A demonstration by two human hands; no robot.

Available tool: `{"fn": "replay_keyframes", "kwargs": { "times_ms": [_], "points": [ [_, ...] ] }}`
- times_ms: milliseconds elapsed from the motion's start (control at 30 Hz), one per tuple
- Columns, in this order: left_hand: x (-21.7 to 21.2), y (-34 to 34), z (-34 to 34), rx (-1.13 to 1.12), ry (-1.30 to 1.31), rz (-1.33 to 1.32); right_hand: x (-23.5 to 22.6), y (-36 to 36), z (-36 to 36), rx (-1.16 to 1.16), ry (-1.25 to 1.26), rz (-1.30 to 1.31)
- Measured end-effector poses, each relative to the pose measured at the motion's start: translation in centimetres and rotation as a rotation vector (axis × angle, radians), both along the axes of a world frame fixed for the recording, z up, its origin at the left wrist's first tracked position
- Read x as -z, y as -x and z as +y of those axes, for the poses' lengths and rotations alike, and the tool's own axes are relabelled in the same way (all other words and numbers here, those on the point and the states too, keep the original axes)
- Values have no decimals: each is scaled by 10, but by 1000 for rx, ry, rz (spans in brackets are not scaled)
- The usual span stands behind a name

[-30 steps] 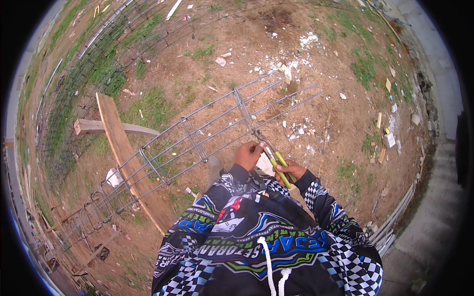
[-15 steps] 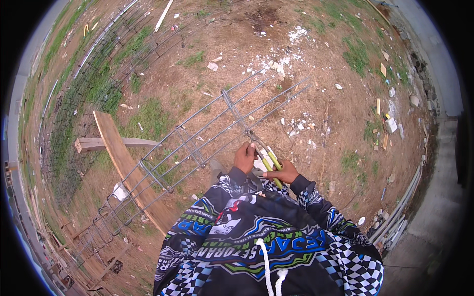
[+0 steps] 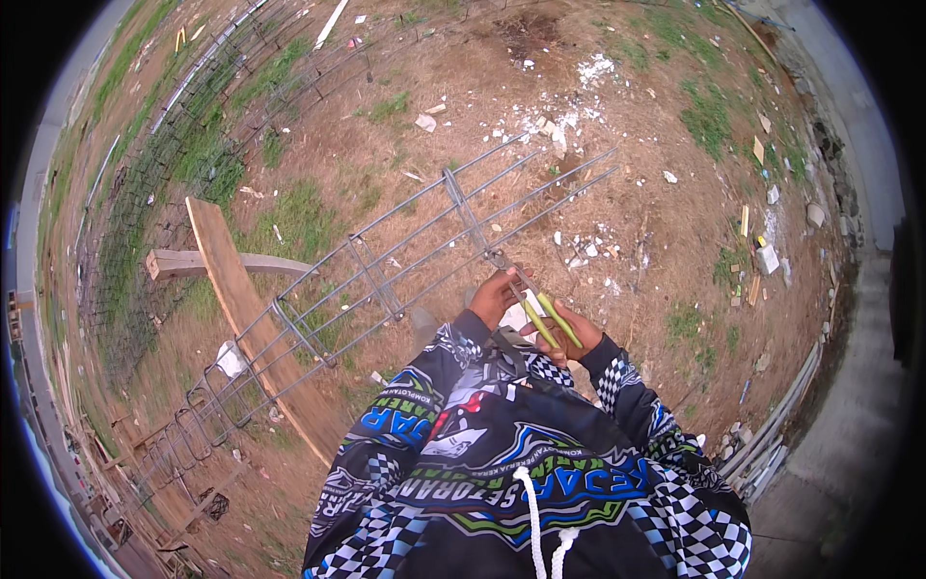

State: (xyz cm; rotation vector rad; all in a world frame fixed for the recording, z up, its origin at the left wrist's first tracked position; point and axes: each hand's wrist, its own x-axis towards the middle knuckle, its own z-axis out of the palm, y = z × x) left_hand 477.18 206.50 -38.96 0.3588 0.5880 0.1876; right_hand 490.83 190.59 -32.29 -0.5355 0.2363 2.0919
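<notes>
My right hand [image 3: 577, 334] grips a pair of pincers [image 3: 558, 320] by its yellow-green handles, which stand apart. The pincers' metal jaws meet the near long bar of a rebar cage [image 3: 384, 292], at the corner of a square stirrup [image 3: 461, 207]. Just below the jaws, my left hand [image 3: 493, 297] has its fingers curled close to the tool's shank. Whatever those fingers pinch is too small or hidden to make out. The cage slants from lower left to upper right, its bar ends sticking out past the last stirrup.
A wooden plank [image 3: 241, 289] lies under the cage's left part, across a squared timber [image 3: 183, 263]. More steel mesh [image 3: 145, 241] spreads at far left. White rubble [image 3: 593, 72] litters the ground ahead. Pipes [image 3: 776, 425] lie along a concrete strip at right.
The pincers' handles have spread apart, and my right hand has moved slightly right. My left hand has shifted a little right and stays near the jaws. The whole view has shifted slightly.
</notes>
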Motion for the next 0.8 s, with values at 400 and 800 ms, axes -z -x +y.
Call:
{"fn": "replay_keyframes", "kwargs": {
  "times_ms": [400, 800],
  "points": [
    [-48, 6, -21, 182, -258, 266, -9, -11, 15, -590, -194, -1430],
    [-43, 27, -44, 178, -1080, 377, -19, 5, 8, -394, -312, -1579]
  ]
}}
